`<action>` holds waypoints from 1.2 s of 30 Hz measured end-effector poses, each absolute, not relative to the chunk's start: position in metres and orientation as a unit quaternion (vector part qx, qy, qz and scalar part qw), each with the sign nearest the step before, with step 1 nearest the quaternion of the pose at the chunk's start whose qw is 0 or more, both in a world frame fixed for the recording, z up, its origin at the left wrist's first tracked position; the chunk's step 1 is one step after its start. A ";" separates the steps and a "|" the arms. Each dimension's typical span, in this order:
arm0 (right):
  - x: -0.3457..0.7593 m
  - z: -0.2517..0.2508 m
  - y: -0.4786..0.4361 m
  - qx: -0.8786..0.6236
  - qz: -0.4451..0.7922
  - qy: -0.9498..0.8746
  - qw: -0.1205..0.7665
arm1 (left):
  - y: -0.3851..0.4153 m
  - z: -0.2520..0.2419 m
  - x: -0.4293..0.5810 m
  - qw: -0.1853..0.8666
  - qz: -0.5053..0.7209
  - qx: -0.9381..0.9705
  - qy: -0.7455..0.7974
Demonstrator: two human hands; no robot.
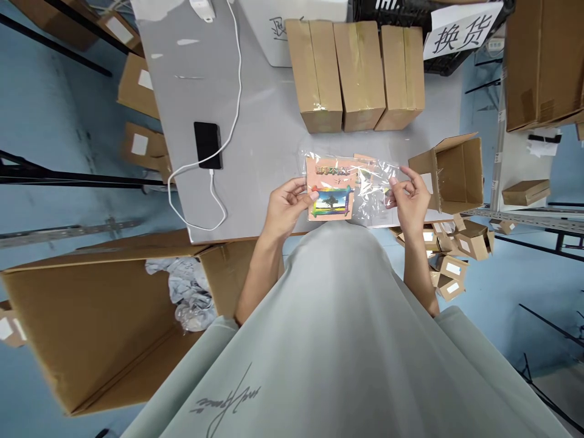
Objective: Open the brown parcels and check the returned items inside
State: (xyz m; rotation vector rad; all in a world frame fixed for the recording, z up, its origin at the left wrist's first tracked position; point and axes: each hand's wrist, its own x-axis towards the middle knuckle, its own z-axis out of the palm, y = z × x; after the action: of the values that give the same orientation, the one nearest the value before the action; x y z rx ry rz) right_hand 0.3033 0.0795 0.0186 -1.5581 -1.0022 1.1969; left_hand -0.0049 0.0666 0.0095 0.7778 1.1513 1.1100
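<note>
A clear plastic bag (374, 198) is stretched between my two hands over the table's front edge. Inside its left part shows a pink printed card (331, 169) with a picture of a tree; whether it is a single card or a booklet I cannot tell. My left hand (289, 205) pinches the bag at the pink card's left side, thumb on top. At the bag's other end, my right hand (409, 198) grips the plastic between thumb and fingers. More pink printed paper lies behind the card, partly covered by the shiny film.
Three taped cardboard boxes (360, 73) stand at the table's back. An opened small box (458, 173) sits right of my hands. A black phone (208, 146) with a white cable lies left. Below left, a large open carton (104, 322) holds crumpled plastic. Several small boxes lie on the floor.
</note>
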 end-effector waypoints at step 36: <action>0.311 0.042 0.059 -0.483 0.607 -0.502 0.383 | 0.075 -0.014 -0.014 0.665 0.497 0.266 0.491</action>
State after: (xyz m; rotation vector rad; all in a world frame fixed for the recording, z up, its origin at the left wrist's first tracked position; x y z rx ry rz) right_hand 0.3107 0.0590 0.0424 -1.2324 -1.2810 1.5469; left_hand -0.0139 0.0749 -0.0139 0.5997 1.1092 1.1216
